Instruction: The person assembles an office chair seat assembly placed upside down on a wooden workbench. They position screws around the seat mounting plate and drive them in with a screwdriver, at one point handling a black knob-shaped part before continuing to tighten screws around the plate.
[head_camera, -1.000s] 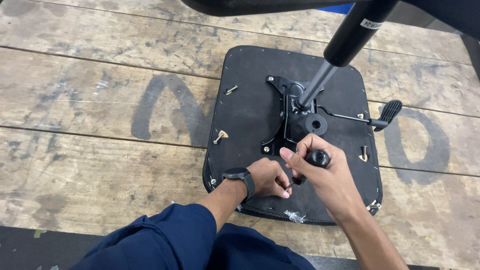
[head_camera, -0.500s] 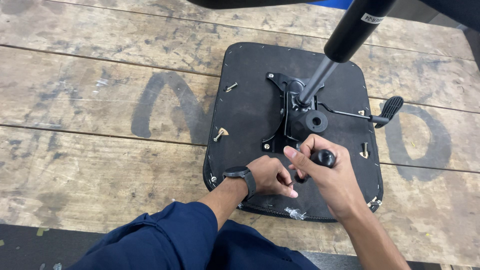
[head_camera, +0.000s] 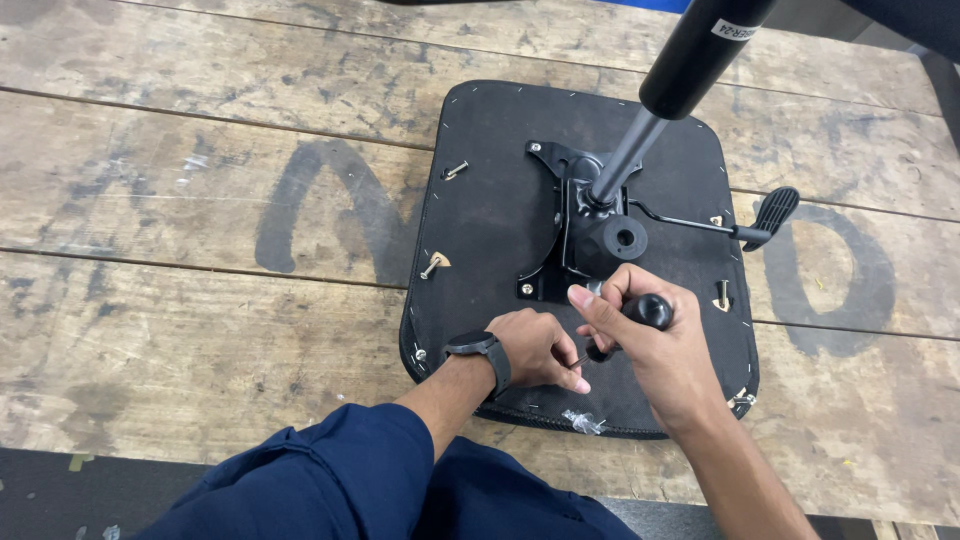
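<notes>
An upturned black chair seat (head_camera: 490, 200) lies on a wooden table (head_camera: 200, 300), with a black metal mechanism plate (head_camera: 572, 240) bolted at its centre. My right hand (head_camera: 655, 365) is shut on the black handle of a screwdriver (head_camera: 650, 310) just in front of the plate. The tool's thin shaft slants down toward my left hand (head_camera: 535, 350). That hand wears a black wristwatch and rests on the seat, its fingers pinched around the shaft's tip. What is under the tip is hidden by the fingers.
A black gas cylinder (head_camera: 690, 60) rises from the plate toward the camera, and a lever with a paddle end (head_camera: 770, 210) sticks out to the right. Loose bolts (head_camera: 435, 263) stand in the seat's left side and another (head_camera: 722, 295) on the right. My blue-trousered knees (head_camera: 400, 480) are at the table's near edge.
Both hands stay at the same spot on the seat; my right hand has shifted slightly to the right on the tool handle.
</notes>
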